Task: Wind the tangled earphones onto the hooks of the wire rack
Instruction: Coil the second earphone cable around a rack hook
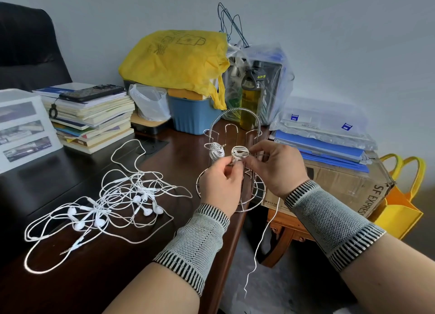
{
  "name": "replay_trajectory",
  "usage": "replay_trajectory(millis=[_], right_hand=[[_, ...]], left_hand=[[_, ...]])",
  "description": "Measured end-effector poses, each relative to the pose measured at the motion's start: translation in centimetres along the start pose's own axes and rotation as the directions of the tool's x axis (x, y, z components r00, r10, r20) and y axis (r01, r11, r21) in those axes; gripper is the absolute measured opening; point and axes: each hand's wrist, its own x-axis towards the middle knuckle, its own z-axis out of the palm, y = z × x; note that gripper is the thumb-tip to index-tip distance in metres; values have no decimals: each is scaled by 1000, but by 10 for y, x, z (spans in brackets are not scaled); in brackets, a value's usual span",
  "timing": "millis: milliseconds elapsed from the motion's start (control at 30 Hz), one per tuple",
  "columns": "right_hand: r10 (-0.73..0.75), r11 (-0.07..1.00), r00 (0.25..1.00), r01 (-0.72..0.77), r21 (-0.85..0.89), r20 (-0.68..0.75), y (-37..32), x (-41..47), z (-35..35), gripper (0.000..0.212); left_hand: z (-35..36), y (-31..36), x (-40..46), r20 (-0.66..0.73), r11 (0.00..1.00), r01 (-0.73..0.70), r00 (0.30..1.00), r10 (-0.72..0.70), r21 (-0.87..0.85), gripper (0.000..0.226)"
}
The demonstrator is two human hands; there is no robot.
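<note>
A chrome wire rack point(231, 163) is standing at the right edge of the dark wooden desk point(70, 278), its round base partly overhanging that edge. Both hands are working at a front hook, where a small coil of white earphone cable point(240, 152) is sitting wound around the hook. The left hand point(220, 184) is curling its fingers and pinching the cable just below the coil, while the right hand point(279, 166) is pinching the coil from the right side with thumb and forefinger. A loose length of the same cable point(261, 240) is hanging down past the desk's right edge, below the right wrist. A second, already wound earphone bundle point(216, 152) is sitting on the neighbouring hook to the left. The tangled earphones point(113, 200), several white pairs knotted together, are lying spread across the middle of the desk, well left of the rack. Both forearms are wearing grey knitted wrist sleeves point(200, 240). Toward the desk's far edge a stack of books point(94, 120) with a phone point(91, 93) on top is sitting left, a blue bin point(193, 118) under a yellow plastic bag point(174, 59) is standing behind the rack, and an olive drinking bottle point(250, 97) is standing just beyond.
</note>
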Motion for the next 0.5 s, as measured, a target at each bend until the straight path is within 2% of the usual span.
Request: replay_trajectory(millis=[167, 300, 500], right_hand=[[-23, 1000, 1000, 23, -2, 1, 0, 0, 0, 15], [-108, 993, 989, 112, -34, 99, 6, 1, -13, 11], [-198, 914, 947, 272, -301, 254, 2, 16, -30, 17]], left_hand=[[-1, 3, 2, -9, 999, 29, 1000, -29, -31, 28], [1, 4, 2, -18, 997, 47, 999, -48, -55, 24], [4, 0, 2, -9, 994, 71, 997, -72, -82, 22]])
